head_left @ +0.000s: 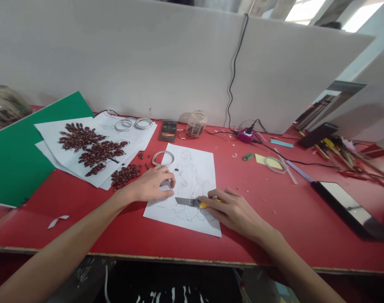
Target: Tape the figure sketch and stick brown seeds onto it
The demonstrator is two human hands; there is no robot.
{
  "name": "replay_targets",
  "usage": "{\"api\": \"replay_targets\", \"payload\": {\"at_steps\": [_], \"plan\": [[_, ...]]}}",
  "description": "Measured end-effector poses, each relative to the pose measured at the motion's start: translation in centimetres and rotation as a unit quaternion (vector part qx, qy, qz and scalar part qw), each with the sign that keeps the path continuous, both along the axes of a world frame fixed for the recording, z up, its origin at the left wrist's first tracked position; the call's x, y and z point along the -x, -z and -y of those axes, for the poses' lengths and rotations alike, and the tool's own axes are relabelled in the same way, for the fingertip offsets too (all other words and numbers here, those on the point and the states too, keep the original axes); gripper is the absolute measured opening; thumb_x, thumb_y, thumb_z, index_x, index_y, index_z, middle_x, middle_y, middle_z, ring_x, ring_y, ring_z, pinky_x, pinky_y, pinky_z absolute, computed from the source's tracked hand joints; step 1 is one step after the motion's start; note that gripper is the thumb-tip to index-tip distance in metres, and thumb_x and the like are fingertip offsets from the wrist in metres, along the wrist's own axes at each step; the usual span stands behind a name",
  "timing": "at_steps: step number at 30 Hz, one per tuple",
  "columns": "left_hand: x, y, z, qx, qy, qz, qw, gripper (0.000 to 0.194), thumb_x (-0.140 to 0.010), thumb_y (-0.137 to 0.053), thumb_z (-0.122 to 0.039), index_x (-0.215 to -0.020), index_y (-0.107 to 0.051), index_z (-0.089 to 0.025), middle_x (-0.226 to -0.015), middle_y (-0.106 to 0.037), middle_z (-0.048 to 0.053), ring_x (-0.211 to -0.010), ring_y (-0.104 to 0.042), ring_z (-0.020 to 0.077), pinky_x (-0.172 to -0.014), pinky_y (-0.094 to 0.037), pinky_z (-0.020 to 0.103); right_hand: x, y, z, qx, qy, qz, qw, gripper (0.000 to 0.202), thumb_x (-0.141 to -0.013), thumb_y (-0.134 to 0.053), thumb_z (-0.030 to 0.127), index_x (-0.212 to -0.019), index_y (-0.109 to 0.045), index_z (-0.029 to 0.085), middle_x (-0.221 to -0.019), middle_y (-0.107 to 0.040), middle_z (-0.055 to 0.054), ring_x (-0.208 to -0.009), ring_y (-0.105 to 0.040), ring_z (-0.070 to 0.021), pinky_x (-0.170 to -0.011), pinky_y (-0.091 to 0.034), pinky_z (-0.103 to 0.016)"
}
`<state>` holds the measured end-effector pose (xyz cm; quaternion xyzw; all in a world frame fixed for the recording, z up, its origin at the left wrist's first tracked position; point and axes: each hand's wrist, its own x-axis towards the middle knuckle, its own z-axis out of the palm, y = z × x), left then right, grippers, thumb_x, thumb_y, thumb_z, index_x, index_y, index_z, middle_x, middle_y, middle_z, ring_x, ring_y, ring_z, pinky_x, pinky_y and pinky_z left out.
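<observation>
While in right hand [231, 207], cutter [193, 203]; blade [182, 201] leftward

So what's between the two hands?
In the head view, the grey cutter blade is between the left hand and the right hand, with the drawing sheet beneath.

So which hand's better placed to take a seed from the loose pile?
Left, likely: left hand, apparently empty, is beside the brown seed pile; right hand, farther off, holds a utility knife.
</observation>
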<state>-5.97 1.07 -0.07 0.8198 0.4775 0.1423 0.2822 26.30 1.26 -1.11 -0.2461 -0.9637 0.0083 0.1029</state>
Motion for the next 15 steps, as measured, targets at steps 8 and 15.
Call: {"api": "replay_targets", "payload": {"at_steps": [8, 15], "plan": [[-0.28, 0.59, -0.04, -0.011, -0.015, -0.008, 1.0, 0.019, -0.085, -0.063, -0.039, -0.093, -0.065, -0.022, -0.101, -0.057, 0.004, -0.102, -0.054, 0.0256, -0.088, -0.041, 0.038, -0.02, -0.14, -0.08, 0.014, -0.013, -0.007, 1.0, 0.034, -0.109, -0.038, 0.028, -0.134, -0.061, 0.024, -0.108, -0.068, -0.008, -0.083, -0.063, -0.0171, -0.072, -0.043, -0.032], [-0.2, 0.61, -0.12, -0.007, -0.007, -0.007, 1.0, 0.018, -0.085, -0.063, -0.038, -0.093, -0.065, -0.022, -0.1, -0.056, 0.003, -0.101, -0.053, 0.0252, -0.089, -0.04, 0.039, 0.36, -0.42, -0.08, 0.028, 0.0, -0.014, 0.999, 0.034, -0.109, -0.039, 0.03, -0.13, -0.064, 0.024, -0.104, -0.067, -0.007, -0.083, -0.064, -0.0164, -0.072, -0.042, -0.032]]}}
